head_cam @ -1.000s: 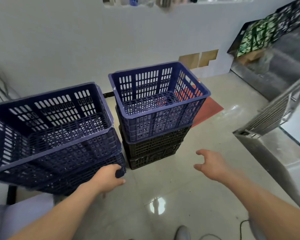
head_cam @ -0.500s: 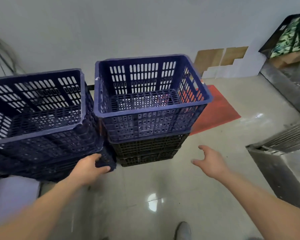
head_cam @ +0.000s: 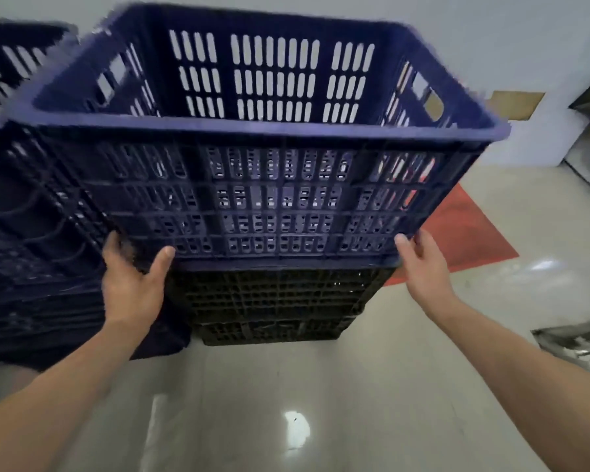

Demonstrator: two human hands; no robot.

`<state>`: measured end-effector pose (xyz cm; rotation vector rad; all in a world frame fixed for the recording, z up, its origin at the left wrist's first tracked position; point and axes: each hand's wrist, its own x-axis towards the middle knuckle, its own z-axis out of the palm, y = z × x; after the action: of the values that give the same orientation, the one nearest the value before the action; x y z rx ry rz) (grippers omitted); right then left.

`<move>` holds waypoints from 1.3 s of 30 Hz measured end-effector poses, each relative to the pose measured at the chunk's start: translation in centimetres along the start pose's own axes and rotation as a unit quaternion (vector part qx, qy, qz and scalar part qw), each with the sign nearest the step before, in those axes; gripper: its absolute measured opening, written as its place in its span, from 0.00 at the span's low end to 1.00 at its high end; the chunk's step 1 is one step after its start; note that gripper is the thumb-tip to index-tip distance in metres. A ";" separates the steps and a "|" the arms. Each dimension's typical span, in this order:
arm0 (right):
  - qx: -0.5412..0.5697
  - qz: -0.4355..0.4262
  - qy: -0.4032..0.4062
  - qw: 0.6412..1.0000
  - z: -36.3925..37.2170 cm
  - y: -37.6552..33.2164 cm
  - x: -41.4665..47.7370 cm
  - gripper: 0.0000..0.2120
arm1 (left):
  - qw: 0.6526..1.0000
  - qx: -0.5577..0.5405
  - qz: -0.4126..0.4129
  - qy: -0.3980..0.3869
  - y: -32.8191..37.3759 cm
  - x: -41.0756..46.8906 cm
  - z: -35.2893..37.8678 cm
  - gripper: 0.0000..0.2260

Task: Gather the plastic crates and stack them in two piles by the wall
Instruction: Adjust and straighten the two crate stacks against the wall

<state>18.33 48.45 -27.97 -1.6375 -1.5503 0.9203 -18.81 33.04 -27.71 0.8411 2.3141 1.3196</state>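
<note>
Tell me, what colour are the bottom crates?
The lower crates under the blue crate are black, clearest in the head view.

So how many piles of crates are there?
2. One pile is in the middle: a blue crate on black crates. The other pile, blue, is at the left, partly cut off by the picture's edge, so more may be hidden.

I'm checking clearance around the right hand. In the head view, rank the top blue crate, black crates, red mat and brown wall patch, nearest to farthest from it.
1. blue crate: on top; the right hand holds its lower corner.
2. black crates: directly beneath, left of the hand.
3. red mat: low, behind the crates, to the right.
4. brown patch: farthest back, upper right.
</note>
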 end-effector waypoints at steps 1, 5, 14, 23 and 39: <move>0.037 -0.018 0.021 0.999 1.1 1.1 0.7 0.19 | 1.000 0.001 0.022 0.023 -1.6 0.8 1.1 0.32; 0.102 -0.095 0.099 0.985 3.5 4.3 2.8 0.23 | 0.989 0.010 0.100 0.109 -6.6 4.1 4.0 0.24; 0.084 -0.190 0.210 0.955 6.9 5.6 4.4 0.25 | 0.939 -0.044 0.256 0.224 -10.3 6.4 6.1 0.14; 0.115 -0.224 0.206 0.946 6.2 7.4 5.5 0.24 | 0.932 -0.011 0.316 0.177 -11.1 6.0 5.3 0.32; 0.079 -0.058 -0.051 0.994 13.2 26.0 1.1 0.29 | 0.986 -0.098 0.132 0.023 -23.5 2.6 12.5 0.58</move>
<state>20.23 48.53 -57.06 -1.3949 -1.5806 1.0491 -21.37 33.75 -54.34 1.0874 2.1158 1.6615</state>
